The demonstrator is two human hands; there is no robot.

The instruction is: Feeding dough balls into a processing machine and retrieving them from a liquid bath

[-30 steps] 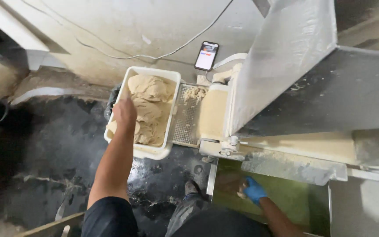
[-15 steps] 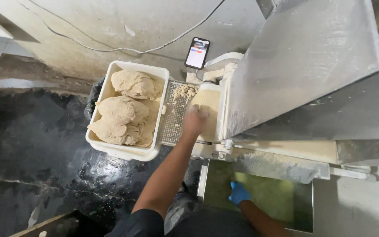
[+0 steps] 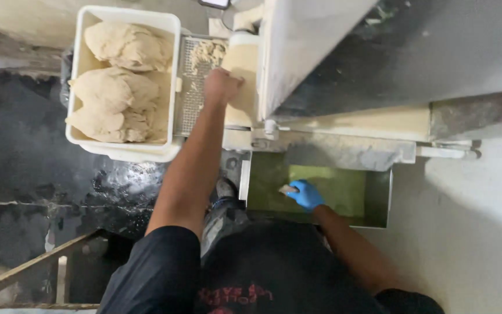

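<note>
My bare left hand [image 3: 222,86] reaches forward to the pale dough sheet [image 3: 240,64] at the mouth of the metal machine [image 3: 321,52]. Its fingers curl against the dough, and I cannot see whether they grip it. Left of the hand is a perforated metal tray [image 3: 192,99] with dough crumbs. Beyond that stands a white tub [image 3: 124,150] holding several big lumps of dough [image 3: 114,96]. My right hand [image 3: 306,195], in a blue glove, is low inside a green bin [image 3: 350,186] under the machine. It pinches a small pale piece [image 3: 289,189].
A wet dark floor [image 3: 24,151] spreads to the left. A wooden frame [image 3: 36,267] lies at the lower left. The pale machine body [image 3: 472,232] fills the right side. A phone [image 3: 215,3] shows at the top edge.
My left hand left the tub of dough and moved right to the dough sheet at the machine. My view tilted down and closer. The gloved right hand stayed in the green bin.
</note>
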